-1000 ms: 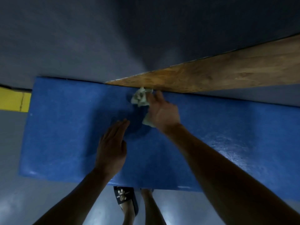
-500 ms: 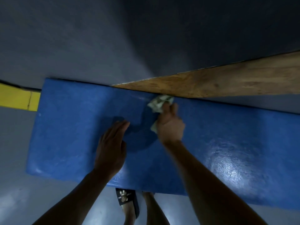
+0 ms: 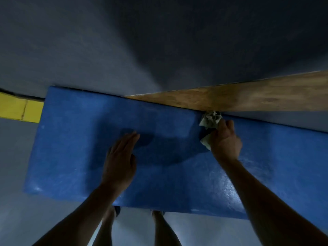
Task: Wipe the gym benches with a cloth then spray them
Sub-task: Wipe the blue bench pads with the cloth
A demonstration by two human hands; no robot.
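A blue padded gym bench (image 3: 71, 135) runs across the view below me. My right hand (image 3: 225, 141) grips a crumpled pale cloth (image 3: 210, 121) and presses it on the bench's far edge, right where a wooden board begins. My left hand (image 3: 120, 160) lies flat, palm down, fingers together, on the middle of the pad. The pad's right part shines as if wet. No spray bottle is in sight.
A wooden board (image 3: 257, 98) slants along the far side of the bench to the right. A yellow block (image 3: 19, 110) abuts the bench's left end. Grey floor (image 3: 124, 41) surrounds it. My legs (image 3: 159, 228) stand at the near edge.
My right hand has slid the cloth to the right along the bench's far edge. My left hand has stayed flat on the pad.
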